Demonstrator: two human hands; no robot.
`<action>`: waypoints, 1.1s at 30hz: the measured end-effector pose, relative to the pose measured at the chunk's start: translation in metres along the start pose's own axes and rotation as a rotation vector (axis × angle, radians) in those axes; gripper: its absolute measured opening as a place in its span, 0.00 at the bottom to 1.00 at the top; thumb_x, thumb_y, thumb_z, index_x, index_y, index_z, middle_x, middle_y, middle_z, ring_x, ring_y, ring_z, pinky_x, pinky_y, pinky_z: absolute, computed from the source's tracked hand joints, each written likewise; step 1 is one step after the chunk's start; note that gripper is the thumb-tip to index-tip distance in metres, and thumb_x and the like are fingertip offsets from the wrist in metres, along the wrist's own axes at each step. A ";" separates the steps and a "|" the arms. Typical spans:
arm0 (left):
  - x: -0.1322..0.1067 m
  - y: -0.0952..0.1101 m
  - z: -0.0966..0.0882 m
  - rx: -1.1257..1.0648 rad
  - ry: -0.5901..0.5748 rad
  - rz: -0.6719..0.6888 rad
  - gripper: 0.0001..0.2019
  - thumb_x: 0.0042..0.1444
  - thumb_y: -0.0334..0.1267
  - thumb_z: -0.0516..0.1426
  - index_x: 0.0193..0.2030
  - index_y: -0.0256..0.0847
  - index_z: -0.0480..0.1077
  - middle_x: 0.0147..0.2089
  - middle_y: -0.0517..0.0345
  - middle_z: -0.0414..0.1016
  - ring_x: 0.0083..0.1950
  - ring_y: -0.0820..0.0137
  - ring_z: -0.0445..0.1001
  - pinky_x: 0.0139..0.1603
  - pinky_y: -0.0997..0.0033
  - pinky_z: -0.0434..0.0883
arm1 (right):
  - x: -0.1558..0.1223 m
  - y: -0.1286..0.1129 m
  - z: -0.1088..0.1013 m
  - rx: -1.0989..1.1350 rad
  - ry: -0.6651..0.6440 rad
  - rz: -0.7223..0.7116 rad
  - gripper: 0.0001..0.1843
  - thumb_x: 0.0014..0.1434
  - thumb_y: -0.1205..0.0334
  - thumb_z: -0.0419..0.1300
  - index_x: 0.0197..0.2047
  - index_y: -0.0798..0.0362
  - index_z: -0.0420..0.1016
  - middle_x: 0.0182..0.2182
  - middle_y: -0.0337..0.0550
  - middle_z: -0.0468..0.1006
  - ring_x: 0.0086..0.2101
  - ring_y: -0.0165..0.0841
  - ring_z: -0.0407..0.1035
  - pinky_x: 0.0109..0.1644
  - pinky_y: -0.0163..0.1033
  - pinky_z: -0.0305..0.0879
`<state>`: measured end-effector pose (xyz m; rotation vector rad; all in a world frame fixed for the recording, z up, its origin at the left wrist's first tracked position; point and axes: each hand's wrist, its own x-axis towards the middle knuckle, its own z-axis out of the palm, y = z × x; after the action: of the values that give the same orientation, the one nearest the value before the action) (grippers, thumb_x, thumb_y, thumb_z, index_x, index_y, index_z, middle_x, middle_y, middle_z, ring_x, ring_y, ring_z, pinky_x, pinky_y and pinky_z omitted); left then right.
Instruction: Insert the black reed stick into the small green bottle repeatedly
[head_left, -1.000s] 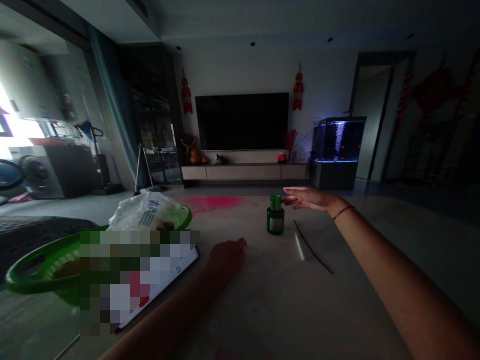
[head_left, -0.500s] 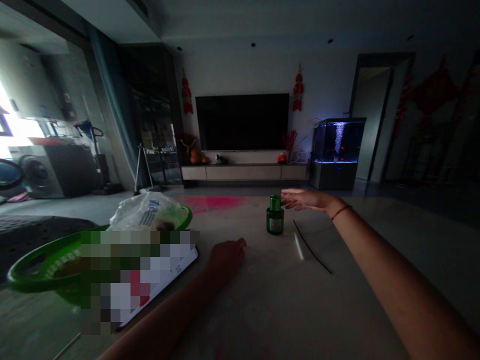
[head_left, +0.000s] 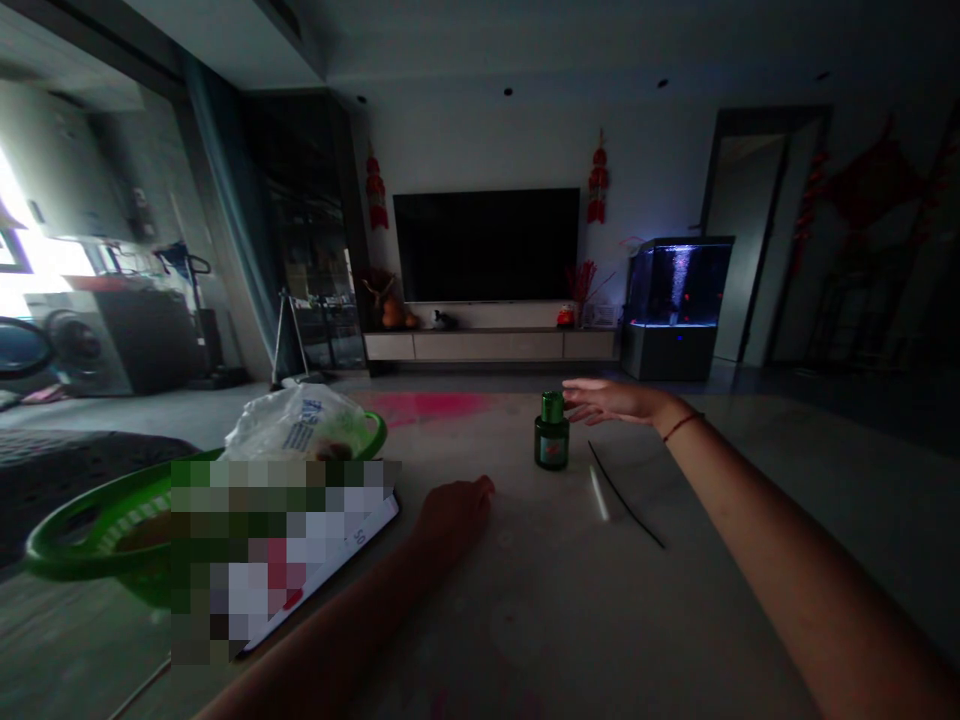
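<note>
Dim light fills the living room around us, with a dark television [head_left: 487,245] on the far wall between two red hangings [head_left: 598,185] and a long low cabinet [head_left: 487,346] beneath it. To the right of the cabinet we see a lit fish tank [head_left: 679,285], and far to the left, by a bright window, a washing machine [head_left: 112,340].

Before us spreads a pale tabletop [head_left: 540,580], with a pink patch [head_left: 431,404] near its far edge. On it, a little right of the middle, a small green bottle [head_left: 551,445] stands upright, its green cap on. Our right hand [head_left: 606,400] is just beside that cap, the fingers loosely stretched and slightly apart, with nothing visible in their hold; we cannot tell whether the fingertips touch the cap. We wear a thin red band [head_left: 682,427] on that wrist. Nearer to us than the bottle, and to its right, a short white stick [head_left: 598,493] lies next to a longer, thin black strip [head_left: 626,495].

Our left hand [head_left: 454,510] is low over the table, left of the bottle and apart from it. Its fingers look curled, but the shadow is deep and we cannot tell whether they hold anything. Further left we have a green basket [head_left: 75,568] with a clear plastic bag [head_left: 289,420] in it, and, leaning before it, a flat white-faced object [head_left: 337,550], partly blurred into blocks.
</note>
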<state>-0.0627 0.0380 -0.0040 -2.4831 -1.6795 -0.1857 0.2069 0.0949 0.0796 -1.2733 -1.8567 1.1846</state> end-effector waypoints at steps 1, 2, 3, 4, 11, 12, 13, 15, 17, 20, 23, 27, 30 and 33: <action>0.000 0.000 0.000 -0.002 0.001 0.004 0.16 0.58 0.39 0.39 0.44 0.44 0.64 0.38 0.53 0.73 0.38 0.65 0.72 0.36 0.68 0.63 | 0.000 0.000 -0.001 -0.012 0.015 0.003 0.35 0.54 0.50 0.53 0.60 0.55 0.46 0.46 0.53 0.70 0.41 0.35 0.68 0.47 0.42 0.62; 0.000 0.000 0.000 -0.004 0.003 0.006 0.15 0.58 0.39 0.39 0.44 0.44 0.64 0.38 0.53 0.73 0.38 0.65 0.72 0.36 0.68 0.63 | 0.000 0.000 -0.002 -0.026 0.028 0.009 0.33 0.55 0.49 0.52 0.59 0.56 0.48 0.43 0.53 0.72 0.39 0.34 0.69 0.45 0.42 0.64; 0.000 0.000 0.000 -0.005 0.006 0.006 0.15 0.58 0.39 0.39 0.44 0.44 0.64 0.38 0.53 0.73 0.38 0.65 0.72 0.37 0.68 0.63 | 0.000 0.000 -0.003 -0.045 0.044 0.017 0.32 0.55 0.49 0.51 0.58 0.57 0.49 0.41 0.54 0.73 0.37 0.34 0.70 0.43 0.42 0.65; 0.000 0.000 0.000 -0.006 0.006 0.007 0.15 0.58 0.39 0.39 0.44 0.44 0.64 0.38 0.53 0.73 0.38 0.65 0.72 0.37 0.68 0.63 | 0.001 0.000 -0.003 -0.066 0.064 0.025 0.31 0.55 0.49 0.51 0.58 0.57 0.51 0.41 0.54 0.73 0.36 0.35 0.70 0.42 0.41 0.65; 0.001 -0.001 0.001 -0.001 -0.012 0.000 0.15 0.58 0.38 0.39 0.45 0.45 0.63 0.39 0.53 0.73 0.39 0.64 0.72 0.36 0.67 0.63 | 0.004 0.003 0.001 -0.090 0.055 0.010 0.35 0.53 0.50 0.54 0.60 0.54 0.47 0.53 0.52 0.63 0.47 0.36 0.64 0.50 0.42 0.60; 0.001 -0.001 0.001 0.001 -0.011 0.001 0.15 0.58 0.38 0.39 0.45 0.45 0.63 0.40 0.53 0.73 0.39 0.64 0.72 0.37 0.67 0.63 | 0.004 0.003 0.001 -0.077 0.031 0.007 0.35 0.53 0.50 0.54 0.60 0.54 0.47 0.51 0.51 0.65 0.46 0.35 0.64 0.49 0.41 0.60; 0.000 -0.001 0.001 0.001 -0.011 0.003 0.15 0.58 0.38 0.39 0.45 0.44 0.63 0.40 0.53 0.73 0.40 0.65 0.71 0.37 0.68 0.63 | 0.003 0.002 0.001 -0.073 0.021 0.008 0.35 0.53 0.51 0.54 0.60 0.54 0.47 0.48 0.51 0.69 0.45 0.35 0.66 0.48 0.41 0.61; 0.000 -0.001 0.001 -0.004 -0.005 0.011 0.15 0.58 0.38 0.39 0.45 0.45 0.63 0.40 0.53 0.73 0.40 0.65 0.71 0.37 0.68 0.63 | 0.001 0.001 -0.001 -0.093 0.037 0.020 0.31 0.55 0.51 0.52 0.58 0.56 0.51 0.39 0.51 0.74 0.39 0.34 0.69 0.44 0.41 0.63; 0.000 -0.001 0.001 -0.007 -0.004 0.012 0.15 0.58 0.38 0.40 0.45 0.45 0.63 0.40 0.53 0.73 0.40 0.66 0.72 0.37 0.68 0.63 | 0.000 0.001 -0.002 -0.130 0.051 0.041 0.27 0.56 0.52 0.51 0.55 0.58 0.56 0.32 0.50 0.76 0.33 0.33 0.70 0.40 0.41 0.65; 0.000 -0.001 0.001 -0.010 -0.003 0.003 0.15 0.58 0.38 0.40 0.45 0.45 0.63 0.40 0.54 0.73 0.39 0.66 0.72 0.38 0.68 0.63 | 0.002 0.003 -0.001 -0.156 0.077 0.046 0.27 0.55 0.53 0.52 0.55 0.58 0.57 0.38 0.53 0.74 0.35 0.34 0.69 0.40 0.40 0.65; 0.000 0.000 0.000 -0.012 0.007 -0.008 0.15 0.58 0.38 0.40 0.45 0.45 0.63 0.40 0.54 0.73 0.39 0.66 0.71 0.38 0.69 0.63 | 0.006 0.005 0.001 -0.142 0.100 0.013 0.31 0.53 0.53 0.54 0.58 0.55 0.53 0.50 0.52 0.66 0.44 0.35 0.65 0.46 0.40 0.62; 0.000 0.000 0.001 -0.015 0.007 -0.010 0.15 0.57 0.38 0.40 0.45 0.45 0.63 0.41 0.54 0.73 0.40 0.67 0.71 0.38 0.69 0.63 | 0.009 0.004 0.001 -0.130 0.066 -0.012 0.31 0.52 0.52 0.55 0.57 0.54 0.54 0.48 0.51 0.68 0.42 0.35 0.67 0.43 0.39 0.63; 0.000 -0.001 0.001 -0.011 0.010 0.003 0.15 0.58 0.38 0.39 0.45 0.45 0.63 0.40 0.54 0.73 0.39 0.66 0.71 0.37 0.68 0.63 | 0.011 0.004 -0.002 -0.179 0.125 0.016 0.27 0.53 0.53 0.54 0.55 0.56 0.58 0.42 0.52 0.72 0.37 0.35 0.69 0.38 0.37 0.64; 0.000 0.000 0.000 -0.005 -0.006 -0.004 0.15 0.58 0.39 0.39 0.45 0.45 0.64 0.40 0.54 0.73 0.39 0.65 0.72 0.37 0.68 0.63 | 0.012 0.005 -0.001 -0.231 0.125 -0.004 0.25 0.52 0.55 0.55 0.52 0.55 0.61 0.42 0.51 0.72 0.38 0.35 0.68 0.37 0.36 0.64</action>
<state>-0.0630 0.0381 -0.0037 -2.4866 -1.6889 -0.1826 0.2056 0.1071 0.0752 -1.4322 -1.9434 0.8861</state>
